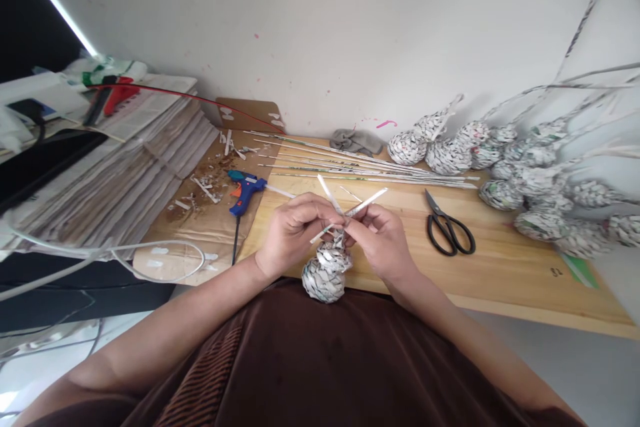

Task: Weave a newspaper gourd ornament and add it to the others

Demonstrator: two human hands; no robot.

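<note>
A gourd-shaped piece woven from rolled newspaper [324,279] hangs at the table's front edge, its wide round bulb down and its narrow neck up. My left hand [299,230] is closed on the paper strips at the top of the neck. From the other side my right hand [383,237] pinches the same strips, thumb pressed against them. Flattened paper ends [367,201] stick out between and beyond my fingers in several directions. The exact crossing of the strips is partly hidden by my fingertips.
Black-handled scissors [450,230] lie to the right. A blue glue gun [245,192] rests on cardboard at left, among paper scraps [205,188]. Long paper rods [370,165], a grey cloth [356,141] and several finished woven gourds [450,155] lie behind. Newspapers [160,147] are stacked left.
</note>
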